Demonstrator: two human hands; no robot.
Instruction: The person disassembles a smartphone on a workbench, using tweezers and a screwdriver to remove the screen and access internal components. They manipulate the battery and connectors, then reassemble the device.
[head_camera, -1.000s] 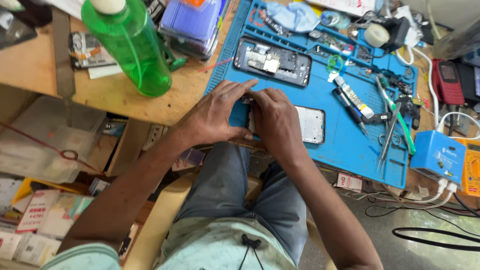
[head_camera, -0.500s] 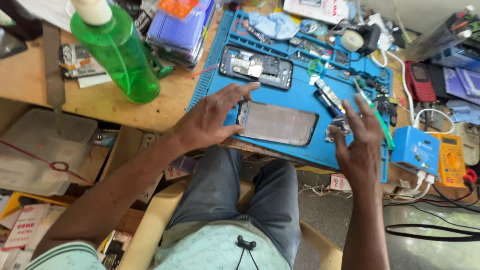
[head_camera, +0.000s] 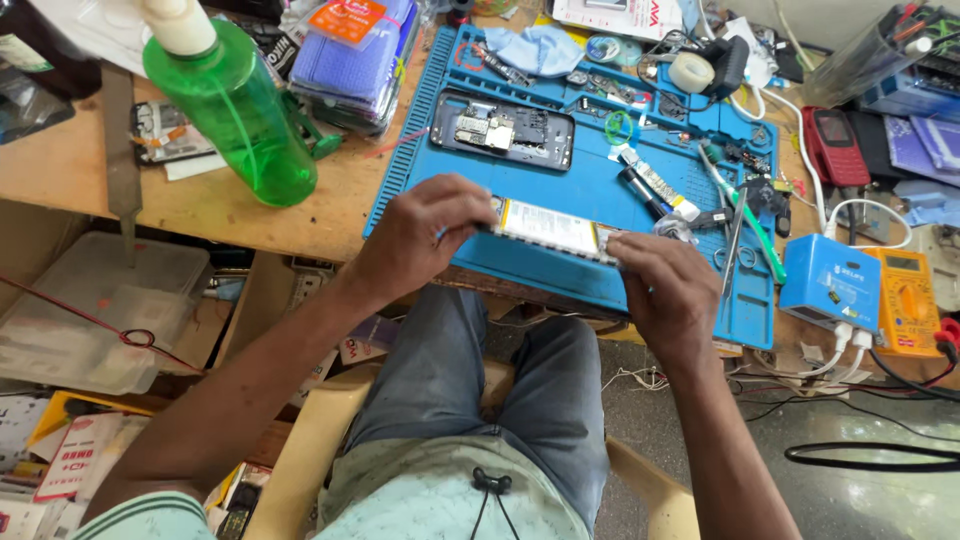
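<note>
Left hand (head_camera: 420, 235) and right hand (head_camera: 668, 290) each grip 1 end of the phone panel (head_camera: 550, 230) between them.

The left hand (head_camera: 425, 235) covered the near-left end of the flat phone panel (head_camera: 548, 230), and the right hand (head_camera: 668, 295) hid its other end, so the fingertips' grip could not be made out. At twelve o'clock the top edge cut off the green bottle (head_camera: 240, 110) at its cap. At three o'clock the right edge clipped the yellow meter (head_camera: 905, 300). The small parts on the blue mat (head_camera: 590, 185) were too tiny to identify. The person's elbows ran off the bottom edge.
</note>
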